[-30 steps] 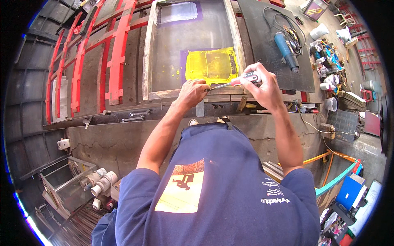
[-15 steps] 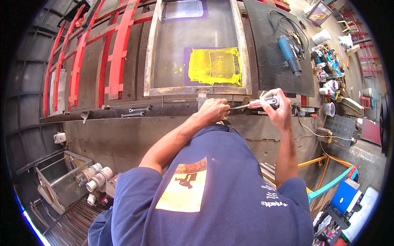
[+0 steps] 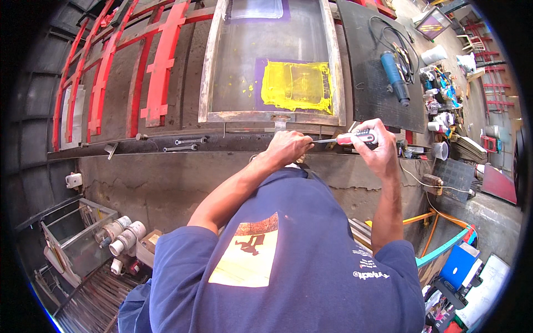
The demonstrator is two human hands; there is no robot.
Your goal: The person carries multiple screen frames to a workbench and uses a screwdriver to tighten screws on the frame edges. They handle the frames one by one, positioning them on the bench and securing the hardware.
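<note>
my right hand (image 3: 383,152) is wrapped tight around the red-and-black handle of the screwdriver (image 3: 348,139). its shaft runs left from those fingers into my left hand (image 3: 288,149), whose fingers are curled shut over the tip, so i cannot tell what they pinch there. since a second ago both hands have dropped from the yellow ink patch (image 3: 297,86) to the near edge of the worktop (image 3: 222,143), just below the screen frame (image 3: 272,116). i judge the work has shifted to a fitting there. two wrenches (image 3: 186,144) lie well left of my fingers.
</note>
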